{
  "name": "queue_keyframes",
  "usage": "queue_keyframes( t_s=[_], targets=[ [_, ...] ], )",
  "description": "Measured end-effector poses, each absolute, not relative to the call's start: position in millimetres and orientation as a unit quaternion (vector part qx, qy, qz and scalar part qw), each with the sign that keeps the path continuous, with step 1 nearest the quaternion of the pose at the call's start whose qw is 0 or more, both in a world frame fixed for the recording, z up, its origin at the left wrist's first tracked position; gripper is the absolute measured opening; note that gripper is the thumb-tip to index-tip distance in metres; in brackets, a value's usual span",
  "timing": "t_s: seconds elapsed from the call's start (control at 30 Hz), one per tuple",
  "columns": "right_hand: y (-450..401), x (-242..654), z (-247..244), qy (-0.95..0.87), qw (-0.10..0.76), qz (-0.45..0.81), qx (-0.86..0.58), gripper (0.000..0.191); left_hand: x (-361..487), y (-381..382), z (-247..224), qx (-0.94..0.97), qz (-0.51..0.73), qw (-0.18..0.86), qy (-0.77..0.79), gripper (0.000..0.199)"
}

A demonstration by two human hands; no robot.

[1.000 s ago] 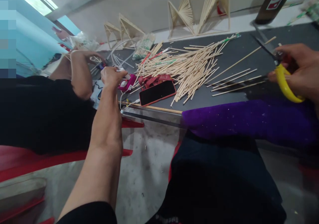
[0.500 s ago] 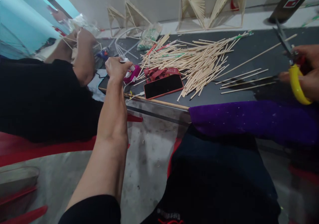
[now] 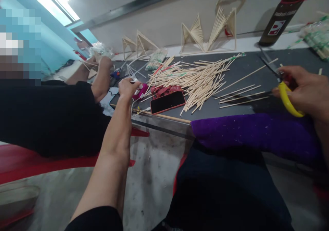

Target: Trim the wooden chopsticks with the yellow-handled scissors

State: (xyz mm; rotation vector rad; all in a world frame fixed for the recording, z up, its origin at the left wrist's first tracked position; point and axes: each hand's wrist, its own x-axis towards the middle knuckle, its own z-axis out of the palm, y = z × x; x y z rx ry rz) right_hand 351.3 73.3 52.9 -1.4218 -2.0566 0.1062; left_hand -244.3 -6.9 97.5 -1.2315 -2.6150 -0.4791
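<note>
My left hand (image 3: 128,88) reaches over the table, its fingers closed round a small white piece beside a magenta object (image 3: 142,91) with a white cable. Part of that piece is hidden, so its kind is unclear. At the right, my right hand (image 3: 304,90) grips scissors (image 3: 284,97) with yellow and red handles. Their blades stand apart and point up and away from me. Several loose wooden sticks (image 3: 241,100) lie just left of the scissors. Between my hands spreads a large heap of thin wooden sticks (image 3: 203,82).
A phone (image 3: 167,102) and a red lanyard (image 3: 164,90) lie near the front edge. Stick-built frames (image 3: 221,29) stand along the wall, with a dark bottle (image 3: 279,22) at right. Purple cloth (image 3: 246,130) covers the near edge. Another person's arm (image 3: 102,77) works at left.
The view has tilted upward, so more of the wall and the bottle's red cap show. My left hand stays beside the magenta object, and my right hand still holds the scissors.
</note>
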Motion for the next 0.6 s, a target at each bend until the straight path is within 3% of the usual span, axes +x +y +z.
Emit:
queue_keyframes(
  t_s=[0.2,0.4,0.6],
  targets=[
    [72.5,352.3,55.2,-0.782,0.308,0.044,-0.54,0.061,-242.1,-6.8,104.1,-0.407,-0.243,0.126,-0.871,0.045],
    [71.3,349.8,57.1,-0.78,0.309,0.048,-0.542,0.062,-249.4,3.4,108.1,-0.396,-0.263,0.152,-0.867,0.028],
    [70.9,349.6,55.6,-0.783,0.308,0.044,-0.538,0.063,-261.2,8.9,108.8,-0.405,-0.223,0.134,-0.877,0.036]
  ],
)
